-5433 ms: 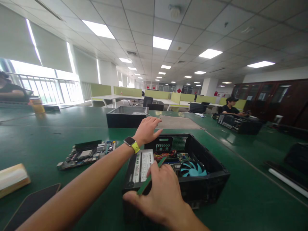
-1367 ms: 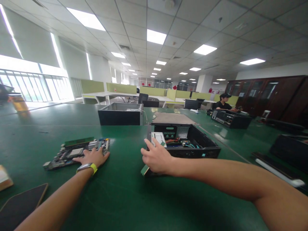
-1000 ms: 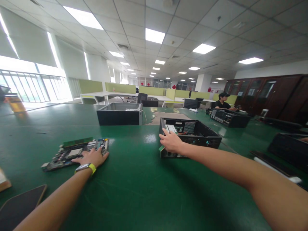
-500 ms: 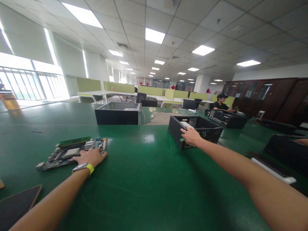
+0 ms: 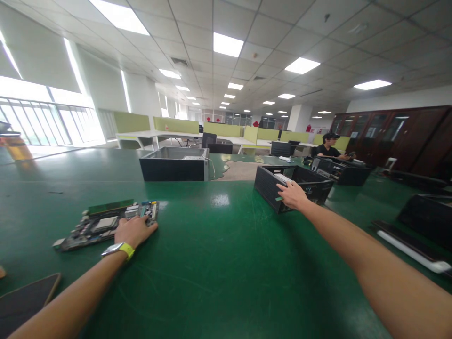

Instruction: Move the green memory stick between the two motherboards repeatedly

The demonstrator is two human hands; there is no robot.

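A motherboard (image 5: 106, 225) lies on the green tabletop at the left, its slots and connectors facing up. Across its near right edge rests my left hand (image 5: 133, 231), fingers bent over the board and thumb out to the right; the fingertips are partly hidden. At the near left side of an open black computer case (image 5: 270, 188), my right hand (image 5: 294, 194) pinches a small green strip (image 5: 279, 198) that looks like a memory stick. Behind those fingers a pale part (image 5: 283, 177) shows inside the case.
Another open computer case (image 5: 173, 168) stands at the table's far side, beside a worn brown patch (image 5: 240, 171). A person (image 5: 330, 147) sits beyond a third case (image 5: 341, 170). A white-edged panel (image 5: 411, 252) lies right; a dark mat (image 5: 30, 303) lies near left.
My view has shifted slightly. My right hand has moved a little to the right along the case with the green strip. My left fingers, spread earlier, are now more bent over the motherboard.
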